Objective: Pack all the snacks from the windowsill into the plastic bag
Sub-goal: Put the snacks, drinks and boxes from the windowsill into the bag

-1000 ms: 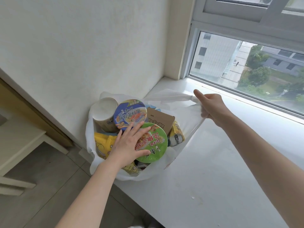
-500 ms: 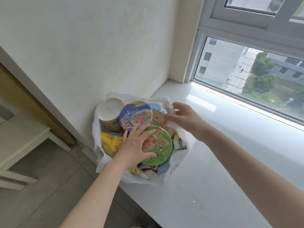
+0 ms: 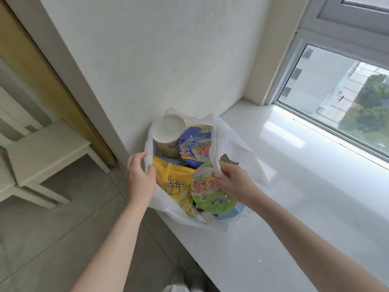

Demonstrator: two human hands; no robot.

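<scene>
A white plastic bag [image 3: 237,148] full of snacks sits on the windowsill [image 3: 294,186]. The left hand [image 3: 140,178] grips its rim at 9 o'clock. The right hand [image 3: 233,182] pinches a handle at 3 o'clock, over a green noodle bowl [image 3: 210,197]. A yellow popcorn packet [image 3: 174,184] lies between the hands.

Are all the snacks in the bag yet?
Nearly! The blue bowl, green bowl, popcorn and cup sit in the bag; no loose snacks show on the windowsill. The left hand and right hand each grip an edge of the bag. Probably left: closing it and lifting.
</scene>
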